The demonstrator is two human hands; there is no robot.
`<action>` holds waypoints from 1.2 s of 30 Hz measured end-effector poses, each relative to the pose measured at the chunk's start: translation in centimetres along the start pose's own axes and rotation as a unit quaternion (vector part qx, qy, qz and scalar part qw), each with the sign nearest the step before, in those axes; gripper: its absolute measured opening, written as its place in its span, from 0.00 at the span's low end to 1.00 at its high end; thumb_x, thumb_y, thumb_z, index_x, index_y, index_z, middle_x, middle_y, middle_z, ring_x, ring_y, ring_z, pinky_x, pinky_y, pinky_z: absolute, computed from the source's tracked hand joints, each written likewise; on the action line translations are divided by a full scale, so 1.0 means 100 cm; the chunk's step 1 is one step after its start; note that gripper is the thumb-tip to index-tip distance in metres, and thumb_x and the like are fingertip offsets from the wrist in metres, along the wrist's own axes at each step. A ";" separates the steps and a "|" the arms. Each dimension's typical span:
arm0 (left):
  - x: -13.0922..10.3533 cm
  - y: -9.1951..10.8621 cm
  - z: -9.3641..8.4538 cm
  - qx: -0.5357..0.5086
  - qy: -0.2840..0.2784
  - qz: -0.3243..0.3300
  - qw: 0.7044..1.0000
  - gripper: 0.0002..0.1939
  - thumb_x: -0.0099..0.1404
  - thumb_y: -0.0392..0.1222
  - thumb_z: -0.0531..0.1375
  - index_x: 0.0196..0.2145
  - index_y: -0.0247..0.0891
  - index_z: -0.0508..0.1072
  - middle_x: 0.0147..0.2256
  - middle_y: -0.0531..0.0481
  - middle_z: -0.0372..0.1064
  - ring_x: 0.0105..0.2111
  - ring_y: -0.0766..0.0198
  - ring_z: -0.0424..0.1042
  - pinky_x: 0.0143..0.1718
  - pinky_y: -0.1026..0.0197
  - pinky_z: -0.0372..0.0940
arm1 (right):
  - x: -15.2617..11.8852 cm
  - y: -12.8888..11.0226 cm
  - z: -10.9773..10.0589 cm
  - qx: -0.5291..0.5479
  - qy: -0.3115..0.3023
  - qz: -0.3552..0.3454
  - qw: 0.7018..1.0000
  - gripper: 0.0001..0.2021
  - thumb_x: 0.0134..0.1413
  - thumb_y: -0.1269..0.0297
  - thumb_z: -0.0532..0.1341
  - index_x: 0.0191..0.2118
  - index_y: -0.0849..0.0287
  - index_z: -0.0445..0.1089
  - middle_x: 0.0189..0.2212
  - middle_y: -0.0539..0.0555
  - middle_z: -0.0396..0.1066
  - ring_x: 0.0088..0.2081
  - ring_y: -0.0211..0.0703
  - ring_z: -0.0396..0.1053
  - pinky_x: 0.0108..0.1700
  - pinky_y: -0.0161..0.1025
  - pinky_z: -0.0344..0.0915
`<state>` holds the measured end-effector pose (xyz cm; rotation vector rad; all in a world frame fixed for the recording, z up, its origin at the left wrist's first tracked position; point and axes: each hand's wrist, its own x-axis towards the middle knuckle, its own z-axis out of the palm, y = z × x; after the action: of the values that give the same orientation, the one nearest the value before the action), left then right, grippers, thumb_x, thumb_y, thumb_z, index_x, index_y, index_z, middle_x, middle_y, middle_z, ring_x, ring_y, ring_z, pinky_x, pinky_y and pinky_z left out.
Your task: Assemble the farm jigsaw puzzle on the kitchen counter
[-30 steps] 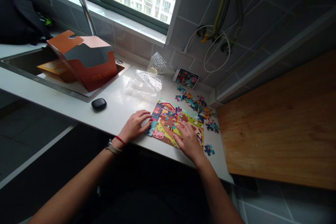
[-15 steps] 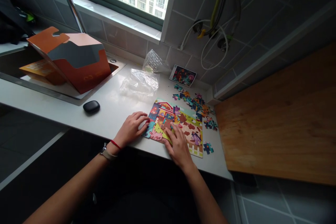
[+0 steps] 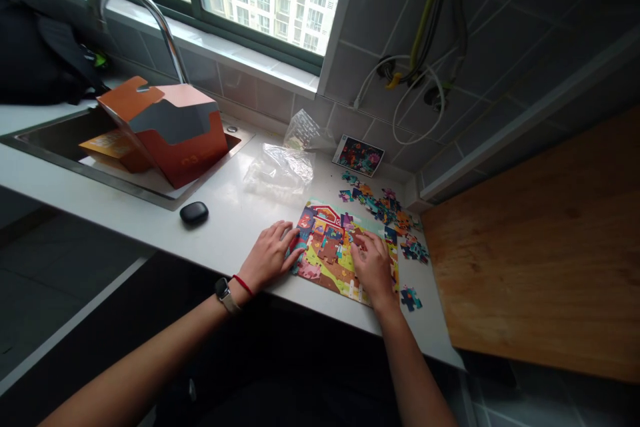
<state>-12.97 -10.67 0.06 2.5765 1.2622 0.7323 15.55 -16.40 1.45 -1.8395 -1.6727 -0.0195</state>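
Note:
A partly assembled jigsaw puzzle (image 3: 330, 272) with a red barn and farm scene lies near the counter's front edge. My left hand (image 3: 273, 255) rests at its left edge, fingers apart, fingertips on the dark blue and teal border pieces. Over the right half of the puzzle is my right hand (image 3: 375, 268), its thumb and fingers bent together at a puzzle piece (image 3: 358, 238), which they mostly hide. Loose puzzle pieces (image 3: 383, 205) form a pile behind and to the right. One more loose piece (image 3: 411, 299) sits right of the puzzle.
A picture card (image 3: 359, 155) leans against the wall. Crumpled clear plastic bags (image 3: 283, 170) lie behind the puzzle. Further left are a black rounded case (image 3: 194, 213) and an orange box (image 3: 180, 153) in the sink (image 3: 45, 140). A wooden board (image 3: 530, 247) borders the right side.
My right hand has moved right and away from me across the puzzle, its fingers now drawn together. The left hand stays at the left edge. The camera view has shifted slightly.

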 end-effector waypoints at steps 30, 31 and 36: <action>0.008 -0.005 0.009 0.061 -0.066 0.020 0.996 0.39 0.77 0.62 0.51 0.76 0.43 0.49 0.73 0.40 0.54 0.73 0.38 0.48 0.69 0.39 0.52 | 0.191 0.115 0.010 -0.162 -0.231 0.145 0.948 0.25 0.64 0.52 0.65 0.60 0.63 0.74 0.59 0.68 0.74 0.60 0.60 0.72 0.60 0.47 0.68; 0.008 -0.006 0.010 0.060 -0.068 0.020 0.996 0.39 0.77 0.63 0.50 0.77 0.44 0.48 0.73 0.40 0.52 0.74 0.38 0.48 0.69 0.39 0.51 | 0.198 0.121 0.011 -0.166 -0.232 0.159 0.945 0.23 0.66 0.54 0.63 0.59 0.63 0.75 0.57 0.67 0.76 0.59 0.58 0.73 0.59 0.47 0.68; 0.008 -0.010 0.012 0.037 -0.075 0.025 0.996 0.40 0.77 0.63 0.48 0.77 0.44 0.43 0.74 0.41 0.49 0.75 0.39 0.44 0.69 0.37 0.51 | 0.231 0.146 0.014 -0.195 -0.227 0.227 0.927 0.16 0.69 0.56 0.64 0.56 0.58 0.73 0.56 0.59 0.74 0.54 0.51 0.74 0.57 0.54 0.72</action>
<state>-12.65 -9.36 -1.10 2.6729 1.2060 0.4983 32.45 5.01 3.57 -2.6656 -1.5607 0.3146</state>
